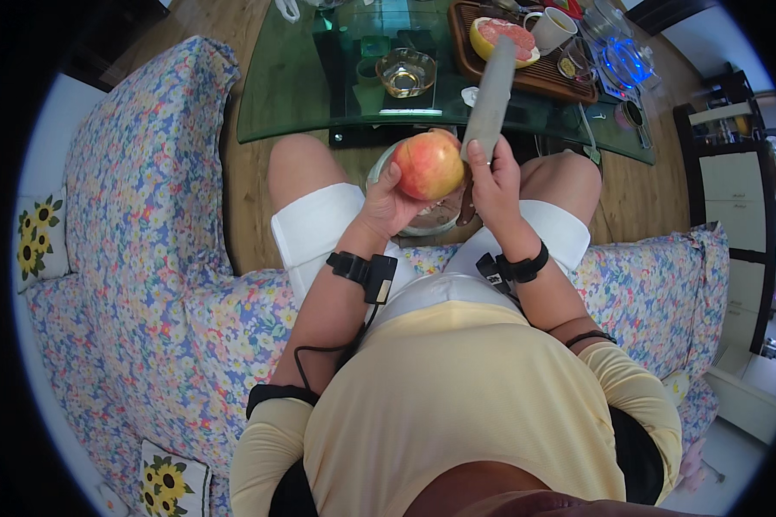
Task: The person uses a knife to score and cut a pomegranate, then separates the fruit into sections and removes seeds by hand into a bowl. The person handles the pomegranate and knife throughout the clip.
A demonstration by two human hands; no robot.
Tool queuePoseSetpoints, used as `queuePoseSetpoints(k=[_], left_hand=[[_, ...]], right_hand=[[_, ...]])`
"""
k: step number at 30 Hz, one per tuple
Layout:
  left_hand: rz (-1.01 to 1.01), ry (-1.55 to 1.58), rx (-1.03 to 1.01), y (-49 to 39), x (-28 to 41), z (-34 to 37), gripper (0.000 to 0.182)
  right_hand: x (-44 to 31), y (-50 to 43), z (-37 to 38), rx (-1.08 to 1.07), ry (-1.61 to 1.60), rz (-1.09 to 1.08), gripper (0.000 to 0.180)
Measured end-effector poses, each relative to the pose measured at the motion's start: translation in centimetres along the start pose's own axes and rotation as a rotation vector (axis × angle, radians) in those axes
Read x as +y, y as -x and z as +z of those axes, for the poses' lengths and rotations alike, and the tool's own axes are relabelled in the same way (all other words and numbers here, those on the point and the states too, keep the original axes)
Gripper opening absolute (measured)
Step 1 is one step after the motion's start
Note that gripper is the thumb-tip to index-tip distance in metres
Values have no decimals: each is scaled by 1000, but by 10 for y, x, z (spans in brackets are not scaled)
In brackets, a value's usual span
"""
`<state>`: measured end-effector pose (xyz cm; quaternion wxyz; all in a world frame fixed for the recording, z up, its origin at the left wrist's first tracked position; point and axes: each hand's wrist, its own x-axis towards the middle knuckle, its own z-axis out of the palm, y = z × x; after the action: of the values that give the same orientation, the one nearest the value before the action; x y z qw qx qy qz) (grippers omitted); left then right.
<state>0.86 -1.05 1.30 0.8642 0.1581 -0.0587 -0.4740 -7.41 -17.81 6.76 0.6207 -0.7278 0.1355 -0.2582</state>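
A red and yellow fruit (429,165), perhaps a peach or an apple, rests in my left hand (393,201), with the thumb on its near left side. My right hand (496,187) is closed around the dark handle of a large kitchen knife (491,97). Its broad metal blade points away from me, above the table edge and just right of the fruit. Between my knees, below both hands, is a round bowl or bin (421,227) with some pale scraps inside, partly hidden by my hands and the fruit.
Ahead stands a glass table (284,97) with a clear glass bowl (406,72). A wooden tray (537,81) bears a cut pomelo (506,40) and a white mug (551,30). A glass kettle (626,63) glows blue at the right. Flower-patterned sofa covers (149,161) lie around me.
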Motion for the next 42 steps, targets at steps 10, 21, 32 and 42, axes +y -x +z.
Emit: queuePoseSetpoints(k=[10,21,32,42], left_hand=[[-11,50,251,-4,-8,12,95],[74,218,294,-12,-13,7,89],[30,158,271,-11,-16,7,86],[60,-122,264,-8,-29,-16,82]], right_hand=[[-3,7,9,-18,-30,27,24],[26,10,19,-70,506,-557,19],[17,14,27,44,618,-600,15],[-10,3,28,46,697,-462,19]])
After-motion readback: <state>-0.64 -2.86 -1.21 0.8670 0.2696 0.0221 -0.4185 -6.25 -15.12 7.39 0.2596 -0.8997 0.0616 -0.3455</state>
